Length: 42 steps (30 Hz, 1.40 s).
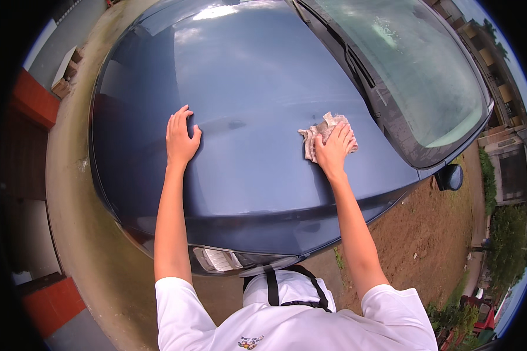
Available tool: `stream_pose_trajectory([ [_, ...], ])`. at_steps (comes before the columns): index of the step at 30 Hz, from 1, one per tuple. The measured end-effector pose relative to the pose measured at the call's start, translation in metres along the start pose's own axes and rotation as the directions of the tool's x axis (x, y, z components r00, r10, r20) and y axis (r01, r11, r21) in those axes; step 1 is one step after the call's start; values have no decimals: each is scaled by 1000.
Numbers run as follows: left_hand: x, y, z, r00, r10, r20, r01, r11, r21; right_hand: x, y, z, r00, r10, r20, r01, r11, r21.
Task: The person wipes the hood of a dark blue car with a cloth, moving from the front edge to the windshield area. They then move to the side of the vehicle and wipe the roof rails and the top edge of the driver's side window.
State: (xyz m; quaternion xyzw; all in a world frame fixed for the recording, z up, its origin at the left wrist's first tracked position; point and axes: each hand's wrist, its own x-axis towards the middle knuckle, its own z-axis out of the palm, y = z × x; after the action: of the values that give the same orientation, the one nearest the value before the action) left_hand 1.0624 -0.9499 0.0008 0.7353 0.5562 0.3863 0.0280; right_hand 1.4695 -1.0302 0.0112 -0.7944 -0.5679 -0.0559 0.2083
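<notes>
The bonnet (254, 87) of a dark blue car spreads out before me, glossy with sky reflections. My left hand (182, 138) rests at its edge-on side against the paint, thumb apart from the fingers and nothing in it. Farther right, my right hand (333, 147) lies over a crumpled, checked, beige-pink cloth (312, 138) and presses it to the bonnet. Part of the cloth is hidden under the palm and fingers. A headlight (217, 259) sits below, between my forearms.
Wiper arms (347, 52) and the windscreen (421, 74) border the bonnet at upper right. A side mirror (449, 177) juts out at right. Concrete (74, 184) runs along the left, with bare soil (421, 232) at right. Orange wall sections (35, 98) stand at far left.
</notes>
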Motion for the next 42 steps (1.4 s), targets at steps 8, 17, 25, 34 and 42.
stream_pose_trajectory([
  [8,-3,8,-1,1000,-31,2,31,999,14,105,-86,56,956,-280,-89,287,955,81],
  [17,7,14,15,950,-279,-138,304,930,208,123,-268,104,750,-659,-53,645,711,279],
  [25,-12,-12,8,930,-310,-195,347,916,199,33,-215,50,531,-847,20,687,444,576],
  [34,2,4,17,934,-289,-209,326,929,173,98,-249,62,594,-804,26,713,541,446],
  [42,-3,1,16,921,-300,-248,348,920,181,99,-263,58,471,-877,98,815,475,333],
])
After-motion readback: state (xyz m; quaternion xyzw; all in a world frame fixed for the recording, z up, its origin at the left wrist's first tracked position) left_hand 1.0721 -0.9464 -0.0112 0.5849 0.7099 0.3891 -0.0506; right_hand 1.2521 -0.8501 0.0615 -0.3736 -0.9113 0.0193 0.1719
